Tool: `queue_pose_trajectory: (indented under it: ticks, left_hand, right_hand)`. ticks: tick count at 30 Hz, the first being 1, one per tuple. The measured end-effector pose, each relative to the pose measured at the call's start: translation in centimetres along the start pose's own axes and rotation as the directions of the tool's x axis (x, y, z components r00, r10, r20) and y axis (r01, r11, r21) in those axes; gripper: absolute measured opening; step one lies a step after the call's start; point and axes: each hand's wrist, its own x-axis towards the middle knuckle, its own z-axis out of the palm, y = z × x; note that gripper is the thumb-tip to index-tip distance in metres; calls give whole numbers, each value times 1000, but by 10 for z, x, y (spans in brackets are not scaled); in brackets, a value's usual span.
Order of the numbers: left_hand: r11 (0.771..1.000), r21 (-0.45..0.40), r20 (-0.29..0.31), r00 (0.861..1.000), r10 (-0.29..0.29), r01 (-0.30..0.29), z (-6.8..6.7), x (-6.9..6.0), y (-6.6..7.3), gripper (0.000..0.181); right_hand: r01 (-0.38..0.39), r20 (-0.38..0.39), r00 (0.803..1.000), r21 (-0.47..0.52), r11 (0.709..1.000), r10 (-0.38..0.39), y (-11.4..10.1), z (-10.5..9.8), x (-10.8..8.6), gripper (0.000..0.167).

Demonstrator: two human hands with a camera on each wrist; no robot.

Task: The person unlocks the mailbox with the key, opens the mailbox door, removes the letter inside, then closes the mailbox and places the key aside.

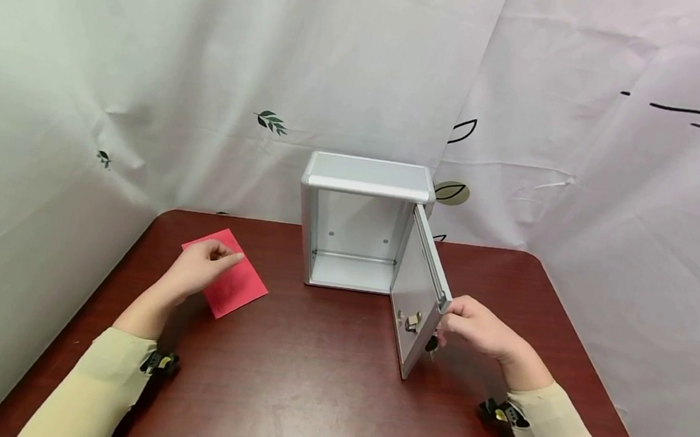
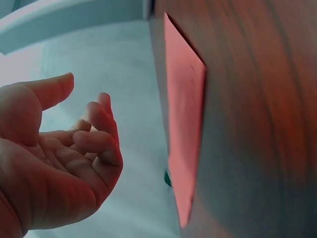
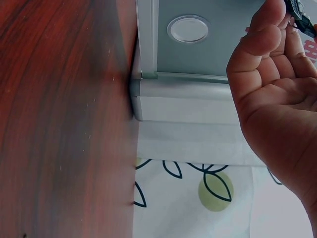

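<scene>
The white metal box (image 1: 367, 176) stands upright with its door (image 1: 416, 275) swung out toward the front; the inside holds nothing visible. At the door's free edge is my right hand (image 1: 481, 328), its curled fingers pinching a black-headed key (image 1: 431, 342) on the outer face. The right wrist view has the key (image 3: 303, 21) against the fingertips of the right hand (image 3: 277, 94), partly cut off by the frame. My left hand (image 1: 200, 265) hovers over a red envelope (image 1: 234, 293), fingers loosely bent and empty. A gap separates the left hand (image 2: 64, 153) from the envelope (image 2: 185, 114).
Both the box and the envelope are on a dark red-brown table (image 1: 305, 399) with rounded back corners. White printed cloth (image 1: 365, 70) hangs behind and on both sides. A lock cam (image 1: 412, 322) shows on the door's inner face.
</scene>
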Motion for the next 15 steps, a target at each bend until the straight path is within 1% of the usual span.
queue_pose_trajectory:
  ticks: [3, 7, 11, 15]
  left_hand:
    - [1000, 4, 4, 1000, 9, -9, 5, 3, 11, 52]
    - [999, 8, -17, 998, 54, -53, 13, 8, 25, 58]
    - [995, -37, -62, 994, 93, -95, 23, 11, 36, 62]
    - [984, -108, -105, 986, 129, -140, 33, 12, 44, 61]
  right_hand:
    - [-2, -2, 1000, -5, 1000, 2, 0, 1, 1, 22]
    - [-5, -2, 1000, -2, 1000, 5, 0, 2, 2, 22]
    - [-6, 4, 1000, 9, 1000, 6, 0, 1, 1, 22]
    - [11, 11, 1000, 2, 1000, -11, 1, 2, 2, 22]
